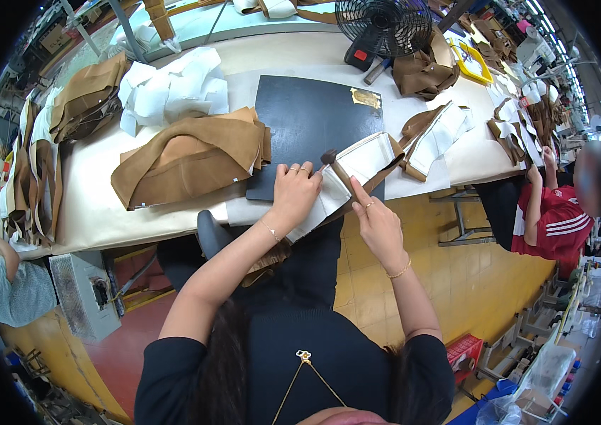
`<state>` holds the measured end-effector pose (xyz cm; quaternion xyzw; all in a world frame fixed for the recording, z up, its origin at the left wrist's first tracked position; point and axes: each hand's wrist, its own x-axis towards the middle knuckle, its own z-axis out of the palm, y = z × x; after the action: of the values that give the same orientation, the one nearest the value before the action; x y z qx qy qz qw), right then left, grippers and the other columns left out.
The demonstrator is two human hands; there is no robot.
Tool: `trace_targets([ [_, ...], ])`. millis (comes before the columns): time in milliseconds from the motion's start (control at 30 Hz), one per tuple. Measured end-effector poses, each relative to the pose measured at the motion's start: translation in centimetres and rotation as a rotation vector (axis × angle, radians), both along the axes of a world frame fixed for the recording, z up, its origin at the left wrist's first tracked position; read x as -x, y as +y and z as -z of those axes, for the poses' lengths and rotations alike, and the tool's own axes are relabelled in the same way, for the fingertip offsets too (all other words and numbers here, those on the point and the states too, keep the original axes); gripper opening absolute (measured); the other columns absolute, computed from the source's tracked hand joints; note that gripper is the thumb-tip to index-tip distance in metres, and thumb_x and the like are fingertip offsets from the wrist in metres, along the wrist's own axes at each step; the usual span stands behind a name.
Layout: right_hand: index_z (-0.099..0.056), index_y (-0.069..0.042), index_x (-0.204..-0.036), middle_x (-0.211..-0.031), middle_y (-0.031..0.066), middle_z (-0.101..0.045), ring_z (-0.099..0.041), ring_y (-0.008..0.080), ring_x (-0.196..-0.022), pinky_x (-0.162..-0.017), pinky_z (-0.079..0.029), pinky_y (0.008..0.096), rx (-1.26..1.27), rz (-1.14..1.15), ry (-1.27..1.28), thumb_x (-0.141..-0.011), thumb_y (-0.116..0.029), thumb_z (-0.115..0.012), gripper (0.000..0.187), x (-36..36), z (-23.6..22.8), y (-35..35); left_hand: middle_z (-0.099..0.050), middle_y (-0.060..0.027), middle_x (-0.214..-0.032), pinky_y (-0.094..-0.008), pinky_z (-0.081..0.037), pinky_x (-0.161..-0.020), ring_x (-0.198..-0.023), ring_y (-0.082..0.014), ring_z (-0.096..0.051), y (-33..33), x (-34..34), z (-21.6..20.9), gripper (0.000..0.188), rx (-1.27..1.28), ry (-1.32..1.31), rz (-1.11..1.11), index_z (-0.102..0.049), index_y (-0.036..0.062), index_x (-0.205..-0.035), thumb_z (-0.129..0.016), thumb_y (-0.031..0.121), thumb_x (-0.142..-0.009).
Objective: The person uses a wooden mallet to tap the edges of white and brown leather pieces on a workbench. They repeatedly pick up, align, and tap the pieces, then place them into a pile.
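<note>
A brown piece of leather-like material with white backing point(366, 161) lies at a slant across the near edge of the dark board point(307, 106). A narrow brown strip crosses it, with a dark rounded knob point(328, 157) at its far end. My left hand point(298, 193) is closed on the left part of the piece, fingers bent and tips close to the knob. On the other side, my right hand point(380, 225) holds the near edge, its index finger stretched onto the strip and the other fingers bent. What lies under my fingers is hidden.
Brown panels point(194, 152) are piled left of the board, white pieces point(173, 88) behind them. More white-backed parts point(435, 138) lie right. A black fan point(383, 25) and yellow tray point(472, 62) stand at the back. A person in a red shirt point(552, 219) works at right.
</note>
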<state>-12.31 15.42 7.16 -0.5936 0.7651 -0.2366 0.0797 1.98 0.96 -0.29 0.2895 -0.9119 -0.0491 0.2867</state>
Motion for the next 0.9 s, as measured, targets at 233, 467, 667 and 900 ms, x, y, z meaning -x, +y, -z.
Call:
trace_targets([
  [233, -0.045, -0.028, -0.15, -0.075, 0.0116, -0.056, -0.061, 0.0326, -0.063, -0.058, -0.051, 0.0437, -0.112, 0.017, 0.065, -0.1, -0.019, -0.056, 0.052, -0.3, 1.9, 0.8, -0.064, -0.0033, -0.093, -0.038, -0.037, -0.08, -0.087, -0.0209, -0.063, -0.4, -0.4, -0.6, 0.011, -0.384, 0.111, -0.04, -0.073, 0.0113, -0.089, -0.07, 0.021, -0.086],
  [467, -0.045, -0.029, -0.149, -0.078, 0.0131, -0.059, -0.063, 0.0357, -0.064, -0.059, -0.052, 0.0464, 0.12, 0.009, -0.089, -0.1, -0.018, -0.055, 0.052, -1.9, 0.0, 0.4, -0.063, -0.0013, -0.089, -0.0375, -0.036, -0.08, -0.085, -0.0183, -0.062, 0.3, -1.3, -0.5, 0.008, -0.192, -0.003, -0.009, -0.073, 0.0113, -0.089, -0.072, 0.017, -0.084],
  [667, -0.045, -0.028, -0.149, -0.078, 0.0129, -0.059, -0.059, 0.0354, -0.061, -0.06, -0.05, 0.0479, -0.072, -0.01, 0.018, -0.1, -0.02, -0.055, 0.051, -1.0, 2.1, 1.0, -0.063, -0.001, -0.088, -0.0371, -0.036, -0.079, -0.084, -0.0181, -0.062, 0.2, -2.0, -0.7, 0.007, -0.546, 0.092, -0.086, -0.074, 0.0113, -0.089, -0.072, 0.015, -0.083],
  [900, -0.045, -0.026, -0.15, -0.078, 0.013, -0.059, -0.06, 0.0348, -0.065, -0.062, -0.051, 0.0462, 0.128, -0.003, -0.136, -0.1, -0.019, -0.056, 0.051, -2.7, 0.4, 1.0, -0.064, -0.0046, -0.087, -0.0365, -0.036, -0.079, -0.083, -0.021, -0.061, 1.0, -2.6, -1.0, 0.01, -0.252, 0.027, -0.021, -0.075, 0.0078, -0.09, -0.072, 0.015, -0.084],
])
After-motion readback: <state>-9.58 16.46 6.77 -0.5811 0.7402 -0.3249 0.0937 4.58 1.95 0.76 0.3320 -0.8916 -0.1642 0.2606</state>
